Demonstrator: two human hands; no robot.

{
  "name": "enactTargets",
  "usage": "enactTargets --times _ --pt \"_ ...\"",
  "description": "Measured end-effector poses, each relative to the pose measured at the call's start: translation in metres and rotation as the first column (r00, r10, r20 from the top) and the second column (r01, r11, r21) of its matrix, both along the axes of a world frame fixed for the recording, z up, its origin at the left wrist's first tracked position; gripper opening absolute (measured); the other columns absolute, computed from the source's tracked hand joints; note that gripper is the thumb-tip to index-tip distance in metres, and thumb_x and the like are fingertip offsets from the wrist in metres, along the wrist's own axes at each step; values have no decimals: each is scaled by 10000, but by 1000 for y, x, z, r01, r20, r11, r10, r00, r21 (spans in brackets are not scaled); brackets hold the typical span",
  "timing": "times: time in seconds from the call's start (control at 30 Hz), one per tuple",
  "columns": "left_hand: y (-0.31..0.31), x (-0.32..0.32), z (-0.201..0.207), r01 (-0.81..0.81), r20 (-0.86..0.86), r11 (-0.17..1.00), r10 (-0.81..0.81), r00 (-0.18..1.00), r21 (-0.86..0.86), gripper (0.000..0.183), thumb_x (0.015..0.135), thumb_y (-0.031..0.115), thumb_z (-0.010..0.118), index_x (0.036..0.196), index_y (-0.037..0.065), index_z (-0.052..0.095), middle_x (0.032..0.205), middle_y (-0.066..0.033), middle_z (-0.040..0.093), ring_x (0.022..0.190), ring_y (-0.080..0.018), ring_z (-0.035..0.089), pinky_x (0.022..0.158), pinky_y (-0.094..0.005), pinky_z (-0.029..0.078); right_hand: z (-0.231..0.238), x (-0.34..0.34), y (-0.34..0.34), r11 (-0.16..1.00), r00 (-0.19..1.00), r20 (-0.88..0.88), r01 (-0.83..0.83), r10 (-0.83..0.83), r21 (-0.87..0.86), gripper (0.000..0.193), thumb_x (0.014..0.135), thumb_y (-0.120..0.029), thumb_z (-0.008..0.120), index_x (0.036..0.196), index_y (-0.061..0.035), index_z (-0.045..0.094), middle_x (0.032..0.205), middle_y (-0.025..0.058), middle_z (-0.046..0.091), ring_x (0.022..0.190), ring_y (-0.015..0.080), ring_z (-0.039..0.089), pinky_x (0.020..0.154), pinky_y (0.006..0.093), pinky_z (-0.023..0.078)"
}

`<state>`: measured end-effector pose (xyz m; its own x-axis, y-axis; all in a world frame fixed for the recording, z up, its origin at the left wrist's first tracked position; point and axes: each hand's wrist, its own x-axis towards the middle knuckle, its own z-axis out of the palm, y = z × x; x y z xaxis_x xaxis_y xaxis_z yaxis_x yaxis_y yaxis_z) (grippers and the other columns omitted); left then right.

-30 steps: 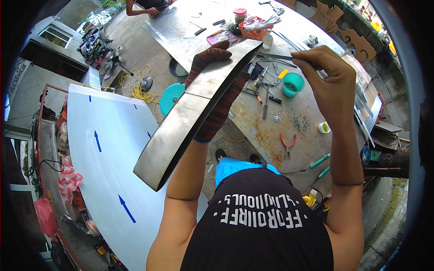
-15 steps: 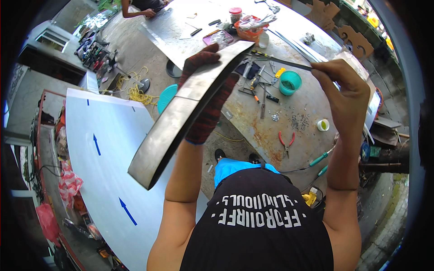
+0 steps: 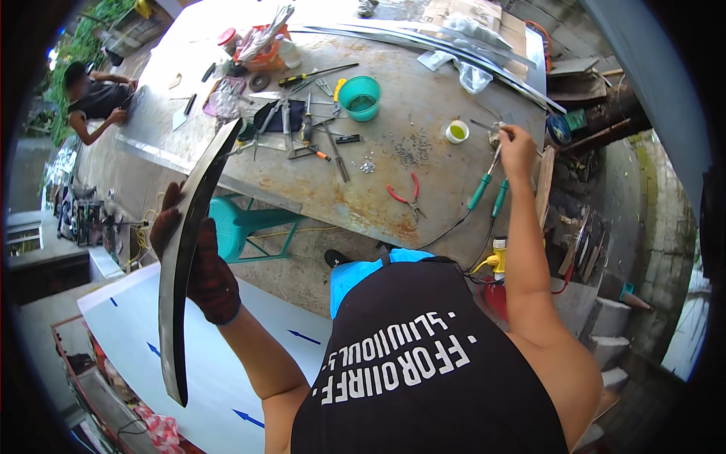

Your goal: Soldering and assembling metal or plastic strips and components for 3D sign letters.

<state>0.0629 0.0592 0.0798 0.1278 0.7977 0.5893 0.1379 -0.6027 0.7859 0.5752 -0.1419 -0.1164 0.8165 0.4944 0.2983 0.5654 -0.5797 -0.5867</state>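
The gloved fingers of the left hand (image 3: 212, 276) are clamped around a long, curved metal strip (image 3: 178, 284), which is raised nearly upright at the left, off the near edge of the surface (image 3: 302, 178). The bare right hand (image 3: 519, 155) is at the surface's right end, its fingers drawn in beside a small grey lump (image 3: 495, 135); whether they grip it, I cannot tell. Just below, two irons (image 3: 478, 192) with green handles point up toward that lump, their cords trailing to the near edge.

Left of the right hand is a small white cup (image 3: 457, 133) with yellow-green contents. Farther left are scattered dark bits (image 3: 412, 149), a small cluster of shiny pieces (image 3: 367, 165) and, nearer the body, red-handled pliers (image 3: 414, 203), open. Beyond them is a teal bucket (image 3: 360, 115), then a group of hand tools, with a long file (image 3: 318, 74) behind. An orange basket (image 3: 261, 62) holds plastic bags toward the back.

Below the surface's left part is a teal stool (image 3: 242, 223). A pale panel (image 3: 215, 371) with blue arrows spreads at lower left. At far left, another person (image 3: 98, 106) is at the surface's end.
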Motion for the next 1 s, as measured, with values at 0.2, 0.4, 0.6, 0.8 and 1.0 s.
enactTargets --times 0.2,0.4,0.6,0.8,1.0 --pt "9 -19 -22 169 223 975 -134 965 -142 472 848 25 806 1268 36 590 1398 -338 557 1191 -424 647 963 -469 610 -95 5 23 961 991 135 21 17 -275 110 903 -218 713 937 -133 773 946 104 736 932 305 709 821 479 503" --pt "0 10 -15 36 47 999 -35 998 -16 389 909 26 735 1254 43 558 1399 -324 552 1202 -413 628 943 -455 614 -138 -14 35 955 983 182 31 24 -294 92 860 -211 758 937 -161 764 929 60 709 938 269 682 856 449 451" --pt "-22 39 6 -120 -134 988 107 985 -95 308 987 143 663 1269 64 567 1404 -277 551 1192 -388 611 939 -453 588 -132 -31 21 981 995 95 -18 37 -192 196 890 -276 764 1012 -122 757 917 75 695 930 275 669 847 451 455" --pt "-10 32 0 47 -38 994 -44 998 95 295 994 137 655 1260 49 566 1379 -288 560 1150 -386 627 898 -431 608 -146 -50 -47 947 941 -133 318 -310 38 379 927 -269 739 1172 1 635 1099 190 644 1034 380 635 885 479 508" --pt "-5 34 -2 32 -32 999 -31 999 21 357 957 83 698 1283 69 554 1415 -286 538 1197 -381 612 951 -454 594 -193 -80 -85 880 862 -208 419 -463 -225 554 869 -319 809 1227 33 573 1156 215 633 1132 407 604 970 474 494"
